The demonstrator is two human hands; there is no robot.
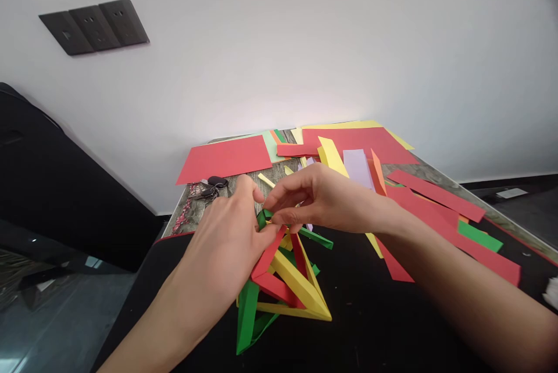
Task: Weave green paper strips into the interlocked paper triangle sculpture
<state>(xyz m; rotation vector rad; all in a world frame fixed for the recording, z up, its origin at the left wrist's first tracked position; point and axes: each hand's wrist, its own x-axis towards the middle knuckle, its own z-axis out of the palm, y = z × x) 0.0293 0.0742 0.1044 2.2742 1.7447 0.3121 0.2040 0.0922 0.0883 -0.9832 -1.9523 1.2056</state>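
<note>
A folded paper model of interlocked red, yellow and green strips lies on the black mat in front of me. Its strips form open triangles with pointed corners. My left hand grips its upper left part, thumb on the red strip near the top corner. From the right, my right hand pinches at that same corner, thumb and fingers close together over the green and yellow ends. The exact spot between the fingertips is hidden. A loose green strip end sticks out to the right beneath my right hand.
Red paper sheets lie at the back of the table, near car keys. To the right are several red strips, a green piece, a lilac piece and folded yellow paper. A wall with black sockets stands behind.
</note>
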